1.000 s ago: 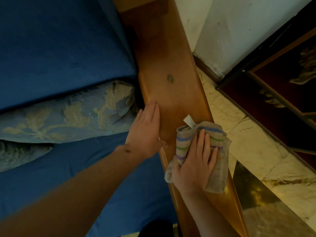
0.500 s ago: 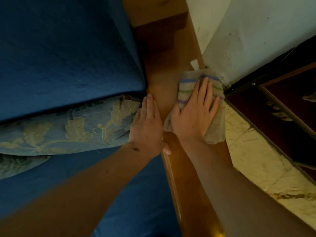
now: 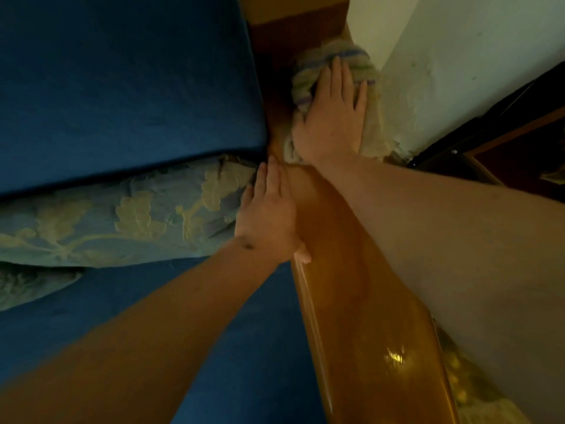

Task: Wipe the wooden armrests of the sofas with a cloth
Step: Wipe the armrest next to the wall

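A glossy wooden armrest [image 3: 351, 301] runs from the bottom of the head view up to the back of the blue sofa [image 3: 122, 87]. My right hand [image 3: 333, 117] lies flat on a beige cloth with blue and green stripes [image 3: 308, 78], pressing it onto the far end of the armrest next to the wall. My left hand [image 3: 269, 215] rests flat with fingers together on the armrest's inner edge, beside the cushion, holding nothing. The cloth covers the wood under my right palm.
A blue cushion with a pale leaf pattern [image 3: 122, 221] lies across the sofa seat, touching the armrest. A white wall corner [image 3: 458, 71] stands right against the armrest's far end. Dark framed furniture [image 3: 519, 133] and marble floor [image 3: 477, 393] lie to the right.
My right hand has slid the cloth along the armrest from the near part to the far end by the wall. My left hand has kept its place on the inner edge.
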Demonstrator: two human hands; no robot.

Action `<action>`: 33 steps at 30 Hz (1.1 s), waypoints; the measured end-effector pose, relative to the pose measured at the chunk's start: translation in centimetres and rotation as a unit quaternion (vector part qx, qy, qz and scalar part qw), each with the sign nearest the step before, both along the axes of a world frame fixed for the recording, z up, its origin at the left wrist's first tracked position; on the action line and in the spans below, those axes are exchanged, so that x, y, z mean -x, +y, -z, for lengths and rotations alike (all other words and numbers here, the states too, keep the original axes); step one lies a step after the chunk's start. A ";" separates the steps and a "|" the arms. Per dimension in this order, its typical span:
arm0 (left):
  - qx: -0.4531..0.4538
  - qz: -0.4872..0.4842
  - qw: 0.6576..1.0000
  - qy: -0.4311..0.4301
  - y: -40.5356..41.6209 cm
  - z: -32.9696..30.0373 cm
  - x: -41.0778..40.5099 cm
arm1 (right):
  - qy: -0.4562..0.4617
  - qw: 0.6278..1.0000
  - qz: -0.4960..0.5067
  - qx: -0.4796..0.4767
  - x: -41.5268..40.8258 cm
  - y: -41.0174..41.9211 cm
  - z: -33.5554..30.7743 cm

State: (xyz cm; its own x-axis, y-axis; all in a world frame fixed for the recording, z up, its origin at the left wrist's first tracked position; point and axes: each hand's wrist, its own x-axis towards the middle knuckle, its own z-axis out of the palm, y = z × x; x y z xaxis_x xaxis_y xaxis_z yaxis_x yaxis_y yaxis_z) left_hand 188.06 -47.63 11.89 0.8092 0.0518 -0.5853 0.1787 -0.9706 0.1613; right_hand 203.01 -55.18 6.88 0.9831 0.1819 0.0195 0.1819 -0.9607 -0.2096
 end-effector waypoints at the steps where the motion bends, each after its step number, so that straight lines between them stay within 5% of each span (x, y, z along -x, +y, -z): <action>1: -0.002 -0.007 1.000 -0.001 -0.1 -0.1 0.4 | 0.001 1.000 -0.010 0.004 0.5 -0.3 0.0; 7: 0.054 -0.048 0.994 -0.082 -1.7 0.6 5.8 | -0.007 0.989 -0.147 -0.012 6.8 -4.0 -0.3; 14: 0.134 -0.083 0.987 -0.033 -4.1 0.9 15.3 | 0.034 0.970 -0.236 -0.042 17.8 -9.6 -0.4; 26: 0.160 -0.099 0.982 -0.019 -8.4 0.9 27.6 | 0.105 0.991 -0.073 -0.040 41.8 -17.2 -0.9; 33: 0.172 -0.114 0.971 -0.123 -9.4 0.3 25.2 | 0.135 0.987 -0.010 -0.081 55.5 -23.1 -1.1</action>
State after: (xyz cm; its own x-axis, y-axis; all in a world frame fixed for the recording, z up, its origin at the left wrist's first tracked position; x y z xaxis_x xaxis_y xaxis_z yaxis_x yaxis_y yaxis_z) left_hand 162.82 -57.03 11.54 0.9173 0.0813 -0.3899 0.2968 -0.7922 0.5332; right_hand 147.51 -78.24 8.02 0.9527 0.2178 -0.2120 0.1173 -0.9070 -0.4044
